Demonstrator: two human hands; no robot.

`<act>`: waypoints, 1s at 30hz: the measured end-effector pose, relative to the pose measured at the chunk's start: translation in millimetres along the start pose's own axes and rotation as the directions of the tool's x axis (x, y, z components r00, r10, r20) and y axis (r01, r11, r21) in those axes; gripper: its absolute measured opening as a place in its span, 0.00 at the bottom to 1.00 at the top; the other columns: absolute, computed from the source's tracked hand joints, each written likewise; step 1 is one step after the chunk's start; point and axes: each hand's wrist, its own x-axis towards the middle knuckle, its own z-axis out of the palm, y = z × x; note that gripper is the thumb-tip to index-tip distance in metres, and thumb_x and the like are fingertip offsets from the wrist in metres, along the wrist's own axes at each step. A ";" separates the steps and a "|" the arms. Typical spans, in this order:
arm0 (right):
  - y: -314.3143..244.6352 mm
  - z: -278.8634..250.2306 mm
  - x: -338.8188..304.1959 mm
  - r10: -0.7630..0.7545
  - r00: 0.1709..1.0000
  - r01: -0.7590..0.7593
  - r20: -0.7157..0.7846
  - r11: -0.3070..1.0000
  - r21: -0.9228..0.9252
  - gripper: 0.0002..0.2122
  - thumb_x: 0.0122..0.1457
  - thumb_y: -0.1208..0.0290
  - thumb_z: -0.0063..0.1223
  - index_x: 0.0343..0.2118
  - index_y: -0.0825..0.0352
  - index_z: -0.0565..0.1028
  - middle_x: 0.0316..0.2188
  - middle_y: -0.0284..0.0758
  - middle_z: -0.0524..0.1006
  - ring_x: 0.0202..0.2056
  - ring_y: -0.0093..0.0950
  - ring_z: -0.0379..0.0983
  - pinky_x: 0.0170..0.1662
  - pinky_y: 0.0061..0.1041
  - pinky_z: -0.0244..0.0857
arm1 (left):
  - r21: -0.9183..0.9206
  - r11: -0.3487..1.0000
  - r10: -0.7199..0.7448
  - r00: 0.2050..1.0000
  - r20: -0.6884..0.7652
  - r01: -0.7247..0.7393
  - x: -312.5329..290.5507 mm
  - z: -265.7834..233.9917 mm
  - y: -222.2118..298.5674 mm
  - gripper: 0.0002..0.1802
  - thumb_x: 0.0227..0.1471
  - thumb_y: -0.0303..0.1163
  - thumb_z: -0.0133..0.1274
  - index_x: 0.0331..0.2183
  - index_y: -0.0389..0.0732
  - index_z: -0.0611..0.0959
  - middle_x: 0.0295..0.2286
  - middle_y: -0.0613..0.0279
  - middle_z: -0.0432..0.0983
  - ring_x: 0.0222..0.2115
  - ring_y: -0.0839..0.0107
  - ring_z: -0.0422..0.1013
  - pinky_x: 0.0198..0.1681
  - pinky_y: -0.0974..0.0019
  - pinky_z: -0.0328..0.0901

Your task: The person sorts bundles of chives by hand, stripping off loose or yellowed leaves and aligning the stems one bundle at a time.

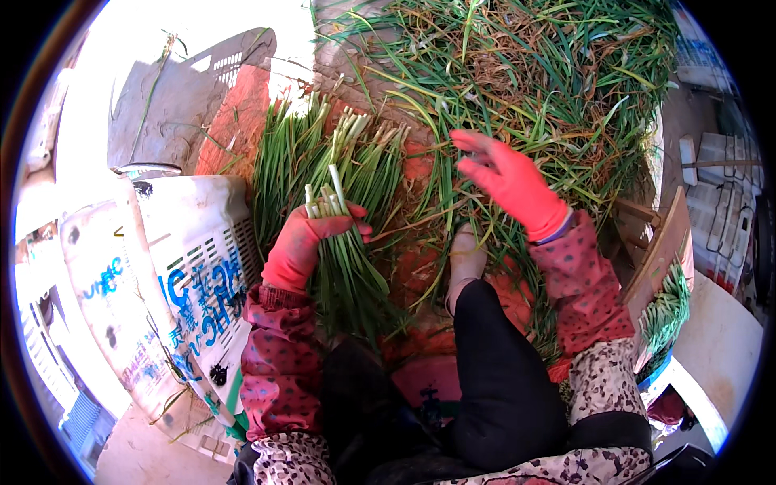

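Note:
My left hand (311, 240), in a red rubber glove, is closed around a bunch of green stalks (356, 279). They look like green garlic or spring onions, with pale cut ends standing up above the fist and long leaves hanging below. Just beyond it lies a larger heap of similar stalks (289, 153), their whitish ends pointing away from me. My right hand (509, 178), gloved the same way, hovers at the near edge of a loose leaf pile (558, 89). Its fingers are apart, and I see nothing held in them.
White plastic crates with slots (206, 250) stand close on my left. A wooden board (659, 242) leans at the right, beside a bundle of green leaves (664, 315). My foot (467, 255) rests between the stalks and the leaf pile. Red matting (230, 121) lies under the stalks.

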 end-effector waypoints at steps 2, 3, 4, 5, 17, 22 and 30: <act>-45.5 37.9 21.2 -0.305 0.952 0.305 -0.001 0.952 -0.027 0.25 0.59 0.56 0.49 0.54 0.67 0.65 0.50 0.41 0.71 0.49 0.33 0.70 0.51 0.28 0.63 | 0.015 1.000 -0.016 1.000 0.013 0.016 1.9 10.8 0.0 0.13 0.46 0.24 0.53 0.37 0.31 0.79 0.30 0.52 0.79 0.32 0.65 0.76 0.40 0.66 0.69; -54.0 56.9 31.2 -0.476 0.879 0.473 -0.024 0.877 -0.079 0.25 0.60 0.55 0.46 0.54 0.67 0.66 0.51 0.44 0.70 0.51 0.39 0.68 0.53 0.30 0.61 | 0.030 0.999 -0.024 1.000 0.020 0.023 1.3 16.0 2.3 0.13 0.46 0.23 0.53 0.37 0.32 0.79 0.30 0.53 0.79 0.32 0.66 0.76 0.40 0.67 0.68; -55.6 81.8 36.4 -0.540 0.841 0.540 0.010 0.840 -0.059 0.24 0.60 0.54 0.44 0.54 0.68 0.66 0.51 0.46 0.69 0.51 0.43 0.67 0.54 0.32 0.60 | 0.098 0.994 0.047 0.998 0.039 -0.050 5.1 16.8 0.6 0.13 0.46 0.24 0.54 0.38 0.34 0.79 0.30 0.56 0.79 0.32 0.68 0.75 0.40 0.68 0.68; -55.5 114.3 32.7 -0.547 0.827 0.560 0.132 0.821 -0.108 0.23 0.61 0.56 0.44 0.54 0.67 0.66 0.52 0.46 0.68 0.52 0.44 0.66 0.55 0.33 0.60 | 0.113 0.981 0.158 0.987 -0.011 -0.155 2.1 11.5 -4.3 0.13 0.46 0.24 0.54 0.38 0.35 0.80 0.30 0.57 0.79 0.32 0.69 0.75 0.40 0.68 0.68; 64.6 131.6 -67.0 0.158 0.305 -0.005 0.939 0.986 -0.164 0.28 0.45 0.51 0.59 0.47 0.65 0.72 0.36 0.45 0.78 0.42 0.38 0.74 0.46 0.34 0.65 | -0.018 0.857 0.497 0.834 -0.240 -0.516 -76.3 -8.9 83.6 0.16 0.48 0.34 0.52 0.38 0.34 0.75 0.26 0.57 0.74 0.31 0.59 0.74 0.38 0.56 0.70; 16.9 101.6 -6.3 0.282 0.725 0.256 0.629 0.737 -0.626 0.17 0.50 0.59 0.53 0.43 0.59 0.74 0.33 0.39 0.78 0.37 0.38 0.75 0.40 0.36 0.68 | 0.113 0.843 0.534 0.796 -0.284 -0.525 -110.1 -40.0 83.6 0.19 0.47 0.34 0.53 0.40 0.33 0.73 0.25 0.59 0.71 0.28 0.63 0.72 0.36 0.58 0.69; 23.6 161.3 146.5 -0.574 0.809 0.448 0.124 0.466 -0.763 0.15 0.47 0.73 0.51 0.41 0.57 0.75 0.44 0.35 0.74 0.40 0.39 0.72 0.42 0.35 0.68 | -0.004 0.983 0.165 0.886 -0.434 -0.185 -35.1 -16.8 12.6 0.09 0.46 0.27 0.51 0.33 0.34 0.77 0.21 0.57 0.75 0.20 0.68 0.72 0.25 0.69 0.67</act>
